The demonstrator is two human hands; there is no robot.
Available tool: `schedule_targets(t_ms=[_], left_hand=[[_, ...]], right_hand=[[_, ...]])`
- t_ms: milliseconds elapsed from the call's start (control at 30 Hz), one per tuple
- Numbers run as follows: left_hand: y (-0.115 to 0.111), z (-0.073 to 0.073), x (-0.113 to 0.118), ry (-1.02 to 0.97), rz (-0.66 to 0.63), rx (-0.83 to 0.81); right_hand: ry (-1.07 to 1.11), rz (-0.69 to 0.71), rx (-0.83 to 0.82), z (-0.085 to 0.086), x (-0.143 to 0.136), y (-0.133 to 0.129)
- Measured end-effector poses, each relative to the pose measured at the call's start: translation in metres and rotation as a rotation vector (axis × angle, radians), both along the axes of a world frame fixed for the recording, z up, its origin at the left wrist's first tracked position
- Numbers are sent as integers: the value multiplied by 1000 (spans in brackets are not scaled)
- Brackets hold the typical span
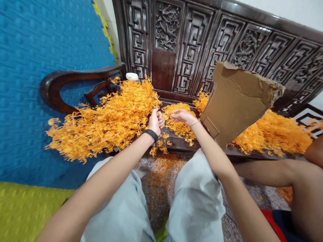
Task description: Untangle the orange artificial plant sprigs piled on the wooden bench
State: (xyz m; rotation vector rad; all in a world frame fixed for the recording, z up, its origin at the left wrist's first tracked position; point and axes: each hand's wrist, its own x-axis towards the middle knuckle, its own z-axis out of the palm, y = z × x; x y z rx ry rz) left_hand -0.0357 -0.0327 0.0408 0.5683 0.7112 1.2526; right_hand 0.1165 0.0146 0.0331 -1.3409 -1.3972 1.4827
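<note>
At frame centre, an orange sprig (161,116) is apparently pinched by the closed left hand (154,121); the right hand (182,116), fingers loosely together, is met just beside it.

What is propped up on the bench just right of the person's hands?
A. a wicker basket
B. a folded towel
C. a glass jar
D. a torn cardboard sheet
D: a torn cardboard sheet leans over the orange plastic sprigs, beside the right hand.

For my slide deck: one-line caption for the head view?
Both hands, left hand and right hand, work orange plastic sprigs on a carved wooden bench.
</note>
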Motion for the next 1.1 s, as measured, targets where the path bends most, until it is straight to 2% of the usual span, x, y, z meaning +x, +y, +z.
schedule_targets(t_ms=[100,167,367,533,633,700,833,900,967,1100], left_hand=[[-6,2,2,18,-31,-24],[-15,2,6,37,-81,-50],[-48,0,24,19,-203,-138],[-45,6,20,-53,-158,-141],[-48,11,16,-51,-160,-138],[-64,11,17,-14,-201,-144],[-106,6,22,35,-465,-61],[-116,2,23,52,-497,-37],[-114,-2,22,52,-478,-67],[-94,0,15,-5,-416,-95]], right_hand=[[-290,-183,131,-11,3,9],[-431,-248,206,-16,7,16],[-811,-292,507,-15,6,19],[-991,-324,624,-9,-10,12],[-1027,-340,623,-7,-11,14],[-1048,-403,545,-7,-2,18],[-1056,-621,339,-15,36,24],[-1055,-668,307,-23,52,25],[-1053,-676,309,-30,60,27],[-985,-646,367,-39,60,33]])
